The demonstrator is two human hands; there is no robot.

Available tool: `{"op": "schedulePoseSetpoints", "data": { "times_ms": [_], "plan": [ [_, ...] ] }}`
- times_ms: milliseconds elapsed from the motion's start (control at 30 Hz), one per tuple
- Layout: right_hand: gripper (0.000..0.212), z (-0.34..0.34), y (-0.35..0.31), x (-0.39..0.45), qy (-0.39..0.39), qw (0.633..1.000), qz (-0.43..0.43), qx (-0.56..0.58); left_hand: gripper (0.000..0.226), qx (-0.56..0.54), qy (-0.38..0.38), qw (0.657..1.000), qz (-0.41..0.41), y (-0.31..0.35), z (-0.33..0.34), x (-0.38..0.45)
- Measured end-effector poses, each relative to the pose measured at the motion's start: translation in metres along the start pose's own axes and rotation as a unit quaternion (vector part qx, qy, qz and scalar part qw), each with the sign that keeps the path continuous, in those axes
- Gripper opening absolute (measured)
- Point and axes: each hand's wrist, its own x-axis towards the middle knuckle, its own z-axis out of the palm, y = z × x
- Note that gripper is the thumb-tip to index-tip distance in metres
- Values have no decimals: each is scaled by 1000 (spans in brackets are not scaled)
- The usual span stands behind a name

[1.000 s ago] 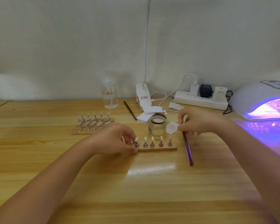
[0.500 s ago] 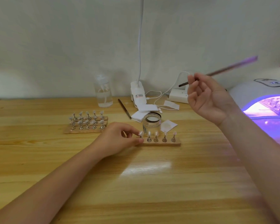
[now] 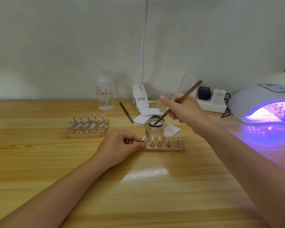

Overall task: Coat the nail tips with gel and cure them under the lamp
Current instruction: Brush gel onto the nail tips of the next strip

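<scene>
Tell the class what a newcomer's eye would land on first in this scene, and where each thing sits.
The lamp at the far right glows violet and spills light over the table. At the centre, the right hand dips a brush into a small open jar. Just in front, the left hand pinches the leftmost nail tip on a wooden strip.

Clear pump bottle point(image 3: 104, 96), power strip point(image 3: 211, 105), white pads point(image 3: 146, 116) on wooden table point(image 3: 138, 186).
</scene>
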Motion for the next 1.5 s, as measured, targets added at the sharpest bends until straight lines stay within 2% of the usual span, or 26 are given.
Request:
{"op": "schedulePoseSetpoints", "data": {
  "times_ms": [167,400,567,700,900,1033,1133,1300,1500],
  "plan": [
    [48,10,-3,8,19,988,-65,-142,16,-3,3,1000,7,-2,1,0],
    [43,25,0,9,24,974,-90,-207,10,-3,10,1000,17,-3,2,-1],
    [43,13,-1,15,78,988,-87,-104,8,14,23,999,33,-2,3,-4],
    [37,3,2,17,100,994,-36,-23,5,29,27,998,44,-2,3,-4],
    [42,-1,10,16,101,994,37,27,15,44,37,996,61,0,3,-6],
    [41,-5,13,15,103,990,73,61,7,51,43,996,62,0,4,-7],
    [40,-9,13,15,111,987,85,75,6,55,44,995,64,0,4,-7],
    [39,-14,10,12,126,983,94,95,16,54,42,995,67,2,3,-7],
    [37,-13,8,10,136,976,110,131,13,55,43,995,65,3,3,-7]
  ]
}}
